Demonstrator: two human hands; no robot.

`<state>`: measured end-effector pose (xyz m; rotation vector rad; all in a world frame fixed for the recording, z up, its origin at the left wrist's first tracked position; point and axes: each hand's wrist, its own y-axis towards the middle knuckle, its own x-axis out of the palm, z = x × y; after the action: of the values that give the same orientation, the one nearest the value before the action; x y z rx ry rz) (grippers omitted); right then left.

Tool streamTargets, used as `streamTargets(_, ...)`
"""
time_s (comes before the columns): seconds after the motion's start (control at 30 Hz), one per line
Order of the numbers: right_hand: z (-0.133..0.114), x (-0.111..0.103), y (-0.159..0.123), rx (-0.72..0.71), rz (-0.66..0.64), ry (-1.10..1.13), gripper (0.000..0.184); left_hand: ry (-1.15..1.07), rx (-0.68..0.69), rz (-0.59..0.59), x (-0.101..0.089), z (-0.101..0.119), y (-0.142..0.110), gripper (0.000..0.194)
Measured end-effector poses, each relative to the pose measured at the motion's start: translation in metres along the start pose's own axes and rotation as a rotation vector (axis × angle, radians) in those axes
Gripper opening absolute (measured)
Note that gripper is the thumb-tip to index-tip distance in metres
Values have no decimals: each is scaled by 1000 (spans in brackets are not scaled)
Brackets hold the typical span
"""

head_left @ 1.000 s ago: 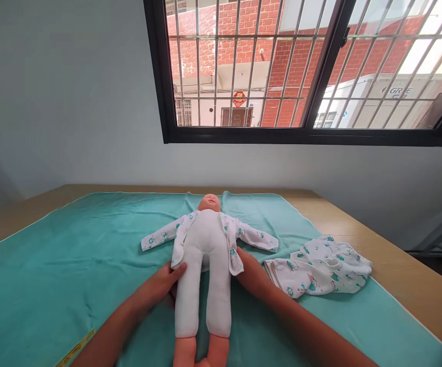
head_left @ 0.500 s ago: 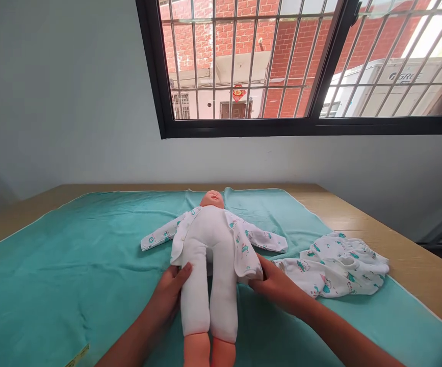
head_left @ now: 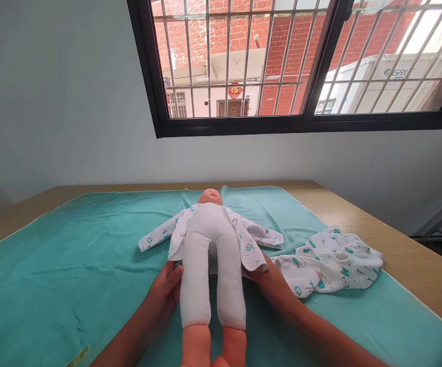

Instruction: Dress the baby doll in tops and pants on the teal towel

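Observation:
A baby doll [head_left: 213,224] with a white cloth body lies on its back, head away from me, bare feet toward me. Its arms are in the sleeves of a white printed baby jacket [head_left: 253,250], whose front lies open. My left hand [head_left: 166,285] is closed at the jacket's lower edge beside the doll's hip, its fingertips partly covered. My right hand [head_left: 264,278] reaches under the other front flap by the doll's thigh; flap and leg hide its fingers. Between the legs, some of the jacket's back shows.
Matching printed baby pants [head_left: 339,262] lie rumpled to the right. A green cloth [head_left: 71,265] covers much of the wooden table [head_left: 358,216]. A yellow strip [head_left: 77,356] is at the lower left. Behind the table stands a wall with a barred window [head_left: 228,125].
My right hand has slid farther under the jacket flap, which now spreads outward. My left thumb has come off the doll's thigh. The doll's legs are farther apart.

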<state>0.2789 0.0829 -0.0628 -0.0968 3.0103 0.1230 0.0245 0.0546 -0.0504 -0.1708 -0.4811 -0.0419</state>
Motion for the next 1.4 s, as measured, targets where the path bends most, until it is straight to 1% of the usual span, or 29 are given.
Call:
streamTargets(0.07, 1, 4, 1, 52, -56, -56, 25, 11, -6, -15, 0, -1, -1, 86)
streamTargets(0.1, 1, 6, 1, 79, -70, -89, 23, 21, 3, -28, 0, -1, -1, 87)
streamTargets(0.17, 0, 8, 1, 119, -62, -128, 22, 41, 34, -56, -2, -1, 1, 86)
streamTargets(0.27, -3, 2, 1, 153, -64, -38, 16, 58, 39, -60, -9, -4, 5, 86)
streamTargets(0.33, -7, -7, 1, 202, -123, 86, 20, 60, 21, -49, -14, -8, 8, 87)
streamTargets(0.4, -12, -18, 3, 272, -230, 200, 24, 53, 16, -54, -17, -12, 10, 87)
streamTargets(0.47, -15, -25, 3, 325, -315, 254, 25, 39, 18, -71, -17, -14, 10, 88)
streamTargets(0.53, -14, -26, 1, 347, -334, 222, 26, 28, 10, -71, -14, -15, 9, 88)
streamTargets(0.6, -11, -20, -3, 356, -318, 106, 25, 42, -26, -19, -11, -14, 7, 84)
streamTargets(0.67, -6, -12, -8, 288, -300, -23, 26, 94, -66, 72, -8, -12, 5, 78)
streamTargets(0.73, -3, -5, -12, 143, -267, -104, 28, 171, -75, 154, -5, -9, 4, 72)
streamTargets(0.8, 0, -3, -14, 29, -201, -159, 24, 255, -53, 200, -2, -5, 3, 67)
streamTargets(0.87, 3, -3, -13, 20, -133, -238, 15, 348, -26, 218, 1, -2, 3, 63)
streamTargets(0.93, 5, -6, -11, 11, -89, -340, 30, 445, 21, 232, 2, -1, 4, 55)
streamTargets(0.97, 6, -8, -11, -19, -71, -391, 37, 499, 52, 236, 1, -1, 4, 50)
streamTargets(1.03, 4, -12, -9, -119, -17, -485, 45, 609, 131, 265, -3, 0, 4, 41)
streamTargets(1.07, 3, -14, -8, -172, 23, -526, 45, 662, 178, 296, -6, 1, 3, 37)
streamTargets(1.1, 1, -17, -7, -218, 65, -559, 42, 706, 232, 340, -9, 3, 1, 34)
streamTargets(1.13, 0, -19, -6, -251, 109, -579, 35, 736, 289, 395, -11, 5, -1, 31)
streamTargets(1.17, -1, -21, -4, -276, 154, -588, 24, 753, 343, 454, -14, 8, -3, 29)
streamTargets(1.2, 0, -24, -2, -298, 195, -591, 19, 764, 383, 508, -16, 11, -5, 28)
streamTargets(1.27, 2, -27, 1, -350, 240, -604, 45, 783, 420, 576, -18, 16, -10, 32)
streamTargets(1.3, 4, -28, 2, -383, 235, -623, 53, 802, 429, 584, -18, 16, -11, 34)
streamTargets(1.33, 6, -29, 3, -418, 211, -649, 53, 833, 439, 569, -17, 16, -12, 36)
streamTargets(1.4, 7, -30, 3, -472, 145, -701, 41, 910, 494, 475, -14, 13, -11, 36)
